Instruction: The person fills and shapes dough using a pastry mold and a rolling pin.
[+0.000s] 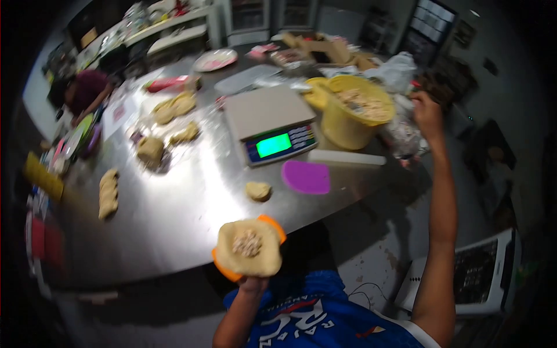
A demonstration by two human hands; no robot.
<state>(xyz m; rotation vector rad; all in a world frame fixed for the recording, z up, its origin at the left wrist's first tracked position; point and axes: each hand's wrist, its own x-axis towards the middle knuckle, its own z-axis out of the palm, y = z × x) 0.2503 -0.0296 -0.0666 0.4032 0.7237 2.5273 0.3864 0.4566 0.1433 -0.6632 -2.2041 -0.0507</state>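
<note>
My left hand [254, 284] holds up an orange plastic mold [227, 265] from below, in front of the table edge. Over the mold lies a flat round of dough [270, 255], with a small heap of crumbly pale filling [247, 242] in its middle. My right hand [427, 110] is stretched far out to the right, its fingers closed beside a small red item and the plastic bags; what they grip is too small to make out. Left of that hand stands a yellow bucket [348, 124] of similar filling [362, 104]. A dough lump [257, 191] sits on the table near the mold.
On the steel table [191, 226] are a lit digital scale [270, 113], a purple scraper [306, 177], a white rod [346, 157] and several dough pieces, one a long strip [108, 194]. A plate [215, 60] lies at the back. Another person [87, 95] bends over at far left.
</note>
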